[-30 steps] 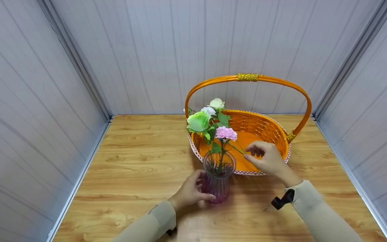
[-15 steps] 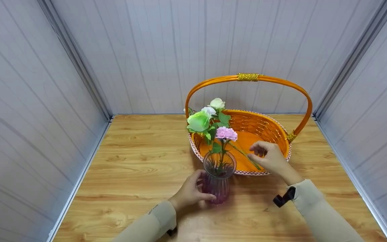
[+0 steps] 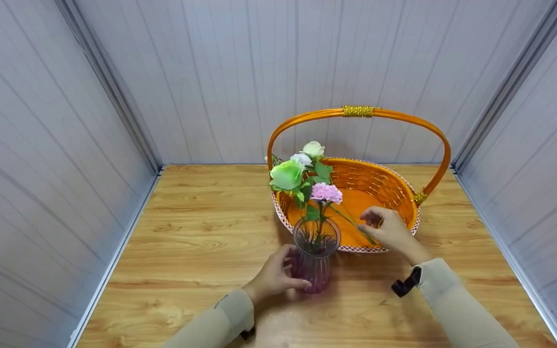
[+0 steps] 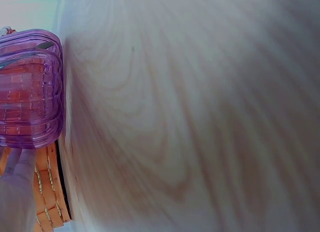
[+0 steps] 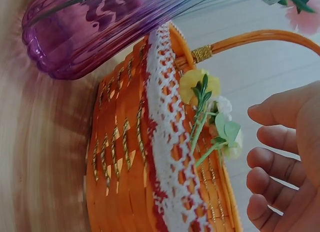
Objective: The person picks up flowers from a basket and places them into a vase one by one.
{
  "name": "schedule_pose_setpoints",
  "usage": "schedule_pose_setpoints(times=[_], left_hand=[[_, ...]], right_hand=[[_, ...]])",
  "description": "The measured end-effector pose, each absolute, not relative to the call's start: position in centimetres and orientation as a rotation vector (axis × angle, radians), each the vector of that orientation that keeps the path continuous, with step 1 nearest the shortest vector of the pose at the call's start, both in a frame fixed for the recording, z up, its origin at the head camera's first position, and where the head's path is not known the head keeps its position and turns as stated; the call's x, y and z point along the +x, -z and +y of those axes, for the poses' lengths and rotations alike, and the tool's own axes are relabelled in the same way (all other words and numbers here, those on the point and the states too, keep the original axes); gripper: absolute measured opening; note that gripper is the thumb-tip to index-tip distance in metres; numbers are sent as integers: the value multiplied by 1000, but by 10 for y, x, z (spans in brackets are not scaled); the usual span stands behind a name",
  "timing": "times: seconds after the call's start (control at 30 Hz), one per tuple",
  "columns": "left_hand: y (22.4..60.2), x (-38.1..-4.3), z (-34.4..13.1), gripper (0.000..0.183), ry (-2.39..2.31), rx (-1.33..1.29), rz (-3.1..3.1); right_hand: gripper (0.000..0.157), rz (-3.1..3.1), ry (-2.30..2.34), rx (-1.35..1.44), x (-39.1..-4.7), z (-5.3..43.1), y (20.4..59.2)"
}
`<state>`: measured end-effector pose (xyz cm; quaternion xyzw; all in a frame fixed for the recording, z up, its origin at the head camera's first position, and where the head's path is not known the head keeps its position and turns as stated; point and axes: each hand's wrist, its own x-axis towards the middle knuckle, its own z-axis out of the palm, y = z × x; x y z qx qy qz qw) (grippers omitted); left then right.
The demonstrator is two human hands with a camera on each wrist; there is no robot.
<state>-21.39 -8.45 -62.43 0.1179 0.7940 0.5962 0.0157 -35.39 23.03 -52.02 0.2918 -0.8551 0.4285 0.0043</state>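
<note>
My left hand [image 3: 276, 275] holds the side of a ribbed glass vase [image 3: 315, 270], clear above and purple below, which stands on the table. A pink carnation [image 3: 327, 193] rises from it. Over the front of the orange wicker basket [image 3: 370, 181] is my right hand [image 3: 389, 229], fingers loosely bent. In the right wrist view the right fingers [image 5: 272, 162] hold nothing and sit apart from the flowers. A green stem [image 3: 348, 221] slants into the basket beneath that hand. A light green rose [image 3: 287, 175] and a cream flower [image 3: 313, 149] show at the basket's left.
The basket's tall arched handle [image 3: 358, 111] stands up behind the flowers. White and red lace trim [image 5: 167, 111] edges its rim. Ribbed pale wall panels [image 3: 211, 87] enclose the wooden table [image 3: 191, 232] at the back and both sides.
My right hand has let go of the green stem and shifted slightly right; the stem's end now lies in the basket below the fingers. The left hand and vase stay put.
</note>
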Motion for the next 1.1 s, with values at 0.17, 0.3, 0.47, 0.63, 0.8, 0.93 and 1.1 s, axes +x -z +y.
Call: schedule_pose_setpoints(times=[0.17,0.3,0.47,0.63,0.8,0.93,1.1], left_hand=[[624,-214,-85,78,-1854,354,2468],[624,-214,-84,78,-1863,354,2463],[623,-213,-83,78,-1859,343,2464],[622,-212,-83,77,-1854,332,2469],[623,-212,-84,77,-1852,334,2477],[622,-212,-83,76,-1845,321,2473],[622,-212,-83,76,-1851,317,2470]], right_hand=[[14,-2748,-1330,905,-362,227,525],[18,-2800,-1336,898,-370,224,527],[24,-2842,-1347,878,-376,219,529],[32,-2861,-1356,855,-382,215,532],[41,-2879,-1360,847,-386,211,536],[49,-2912,-1384,823,-389,207,539],[58,-2945,-1402,790,-395,205,542]])
